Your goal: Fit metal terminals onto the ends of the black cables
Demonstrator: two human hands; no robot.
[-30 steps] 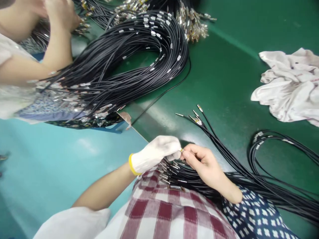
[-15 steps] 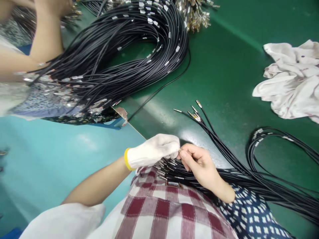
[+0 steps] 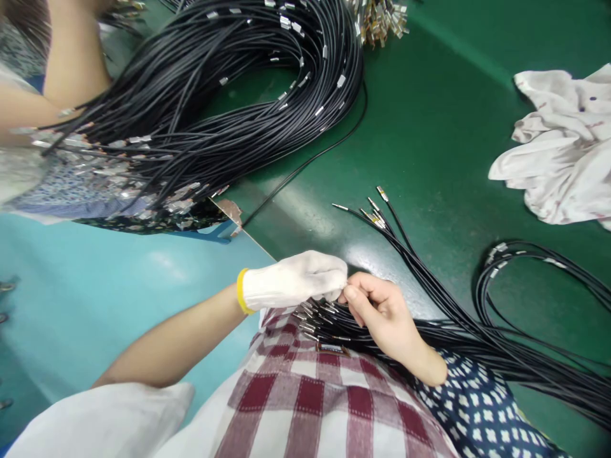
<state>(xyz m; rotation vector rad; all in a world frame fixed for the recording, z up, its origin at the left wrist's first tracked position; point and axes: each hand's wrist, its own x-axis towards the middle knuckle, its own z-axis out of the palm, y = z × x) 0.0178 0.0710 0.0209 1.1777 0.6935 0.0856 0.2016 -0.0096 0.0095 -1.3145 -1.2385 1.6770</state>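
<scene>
My left hand (image 3: pixel 305 278), in a white knit glove with a yellow cuff, is closed, its fingertips meeting those of my right hand. Bare and pinched, my right hand (image 3: pixel 377 308) touches the glove at thumb and forefinger. Whatever the two hands hold between them is too small and covered to make out. Just under them lies a bundle of black cables (image 3: pixel 351 327) with metal tips, its ends against the checked apron (image 3: pixel 310 388). A few more cables with metal ends (image 3: pixel 413 261) stretch across the green table above my right hand.
A big looped bundle of black cables (image 3: pixel 329 95) with pale tags lies at the upper left, beside another person's arms (image 3: pixel 76 57). White cloth (image 3: pixel 563 152) is heaped on the green table (image 3: pixel 443 146) at right. A smaller cable loop (image 3: pixel 482 280) rests below it.
The view has shifted slightly, so the surroundings sit a little differently. My hands stay pressed together in nearly the same pose.
</scene>
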